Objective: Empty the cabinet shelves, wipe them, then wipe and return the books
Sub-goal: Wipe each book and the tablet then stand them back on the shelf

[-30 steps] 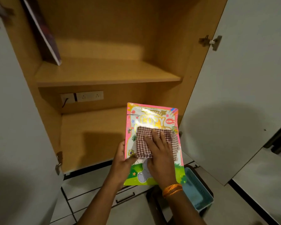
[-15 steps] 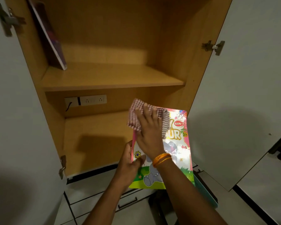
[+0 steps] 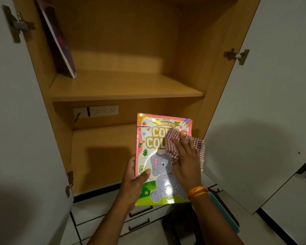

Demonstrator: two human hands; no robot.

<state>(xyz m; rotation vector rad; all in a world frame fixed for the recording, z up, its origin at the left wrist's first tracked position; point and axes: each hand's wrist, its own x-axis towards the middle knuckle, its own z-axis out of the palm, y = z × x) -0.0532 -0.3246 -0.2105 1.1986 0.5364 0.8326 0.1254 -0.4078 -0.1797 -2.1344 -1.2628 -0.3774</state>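
Book [image 3: 159, 167] cover upright again, cloth [image 3: 173, 147] further right.

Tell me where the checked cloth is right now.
In the head view the checked cloth lies under the right hand, pressed flat on the upper right of the colouring book, which the left hand holds before the open cabinet.

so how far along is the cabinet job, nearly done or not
Past halfway, it seems. Both shelves are bare except one book leaning at the upper shelf's left end, apparently already returned. In hand: the left hand grips the colouring book while the right hand presses the checked cloth on its cover. Left: shelving it; other books are out of view.
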